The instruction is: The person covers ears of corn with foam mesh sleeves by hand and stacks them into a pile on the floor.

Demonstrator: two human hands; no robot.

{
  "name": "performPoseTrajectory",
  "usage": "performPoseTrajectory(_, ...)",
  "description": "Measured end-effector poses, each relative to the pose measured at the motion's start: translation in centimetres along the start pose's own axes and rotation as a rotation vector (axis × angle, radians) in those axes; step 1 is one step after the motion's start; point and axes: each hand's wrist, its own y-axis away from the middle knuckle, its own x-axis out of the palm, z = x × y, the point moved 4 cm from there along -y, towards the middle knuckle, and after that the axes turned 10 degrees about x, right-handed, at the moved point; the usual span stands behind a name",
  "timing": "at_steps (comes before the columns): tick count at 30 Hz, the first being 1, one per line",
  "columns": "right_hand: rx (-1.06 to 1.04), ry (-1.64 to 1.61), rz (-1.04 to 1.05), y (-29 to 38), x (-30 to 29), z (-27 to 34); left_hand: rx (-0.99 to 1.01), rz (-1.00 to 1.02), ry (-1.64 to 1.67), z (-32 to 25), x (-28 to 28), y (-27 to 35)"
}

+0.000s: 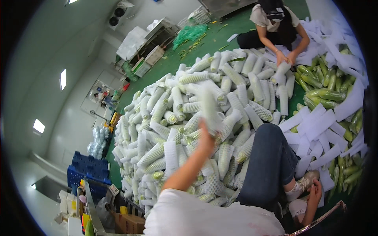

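Note:
My left hand (206, 134) reaches out over a large heap of corn ears in white foam net sleeves (153, 153). It grips the lower end of one sleeved corn ear (208, 106), held upright and blurred by motion. My right hand (315, 191) is low at the right, beside my shoe (308, 180), with loosely bent fingers and nothing visible in it. Near it lie loose flat white foam sleeves (320, 125). Green corn ears (324, 94), which look wrapped in clear film, are piled beyond and under these sleeves.
Across the heap, another person (274, 29) sits with both hands on a sleeved ear. My bent knee (264, 147) rises between the heap and the loose sleeves. Blue plastic pallets (88, 169), a cardboard box (128, 222) and a cart frame (91, 203) stand at left.

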Motion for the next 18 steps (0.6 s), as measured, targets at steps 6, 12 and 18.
performPoseTrajectory(6,-0.04,-0.012,-0.127,-5.0,-4.2,-2.0,0.566,0.006,-0.038,-7.7,-3.4,-7.2)
performPoseTrajectory(12,-0.171,0.318,-0.655,-11.0,-4.8,0.5,0.376,0.769,-0.495,6.1,15.2,6.3)
performPoseTrajectory(18,0.003,-0.357,-0.599,-23.6,-4.5,-2.5,0.665,1.621,-0.552,16.6,30.7,22.6)
